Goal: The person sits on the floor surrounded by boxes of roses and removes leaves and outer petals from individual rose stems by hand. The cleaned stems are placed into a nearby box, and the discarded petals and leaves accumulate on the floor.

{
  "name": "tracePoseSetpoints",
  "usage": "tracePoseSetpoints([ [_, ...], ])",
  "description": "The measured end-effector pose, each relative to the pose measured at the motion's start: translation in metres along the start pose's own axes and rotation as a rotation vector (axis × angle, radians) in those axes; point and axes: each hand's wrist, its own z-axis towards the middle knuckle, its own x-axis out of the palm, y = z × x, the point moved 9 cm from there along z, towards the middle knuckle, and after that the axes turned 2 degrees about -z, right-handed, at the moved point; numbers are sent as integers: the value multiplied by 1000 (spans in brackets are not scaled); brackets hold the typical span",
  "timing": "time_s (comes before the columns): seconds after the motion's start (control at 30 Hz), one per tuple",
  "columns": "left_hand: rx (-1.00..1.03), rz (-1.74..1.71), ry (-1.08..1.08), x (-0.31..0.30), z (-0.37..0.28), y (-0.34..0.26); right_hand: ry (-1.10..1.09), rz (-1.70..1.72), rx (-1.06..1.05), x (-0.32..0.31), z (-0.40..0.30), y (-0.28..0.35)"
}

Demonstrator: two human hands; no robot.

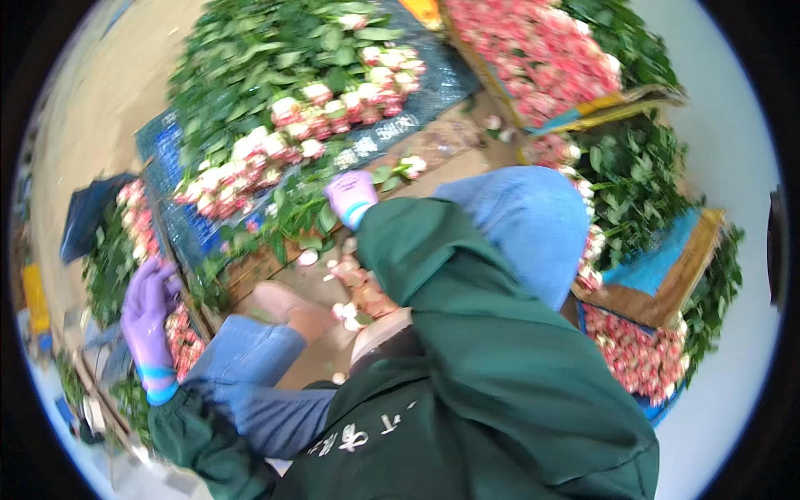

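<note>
My right hand (351, 195), in a purple glove, is closed in a fist near the middle. A single pink-and-white rose (412, 167) with leaves sticks out beside the fist, and its stem appears to run into my fingers, which are hidden from above. Below the fist lie loose leafy stems (294, 215). At the left, my left hand (147, 315), also gloved, has loosely bent fingers with nothing visible in them. It hovers by the edge of a board, close to pink roses (184, 340). Ahead, a large pile of cut roses (312, 119) lies on a dark printed plastic sheet (444, 69).
Pink roses (537, 56) fill a cardboard-edged stack at upper right. More bundles (637, 356) sit at right behind a blue-and-brown cardboard piece (675, 275). Petals (350, 312) litter the floor between my legs. A dark blue plastic sheet (97, 212) stands at left.
</note>
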Motion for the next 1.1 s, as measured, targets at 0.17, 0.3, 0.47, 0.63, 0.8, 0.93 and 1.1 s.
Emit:
tracePoseSetpoints([
  [0.17,49,-2,320,63,-7,9,-255,735,-358,-106,-3,66],
  [0.3,88,123,376,84,-15,15,-117,1205,-454,-194,-29,129],
  [0.47,16,-284,567,93,-38,-23,56,1520,-363,-246,-56,141],
  [0.63,-42,-655,624,92,-46,-31,-462,-358,-670,-258,-70,171],
  [0.8,-129,-990,759,106,-49,-37,-556,147,-881,-222,-17,151],
  [0.93,-170,-1112,742,102,-52,-44,-578,-78,-784,-229,-39,168],
  [1.1,-19,-834,535,76,-53,-38,89,1314,-519,-246,-63,161],
])
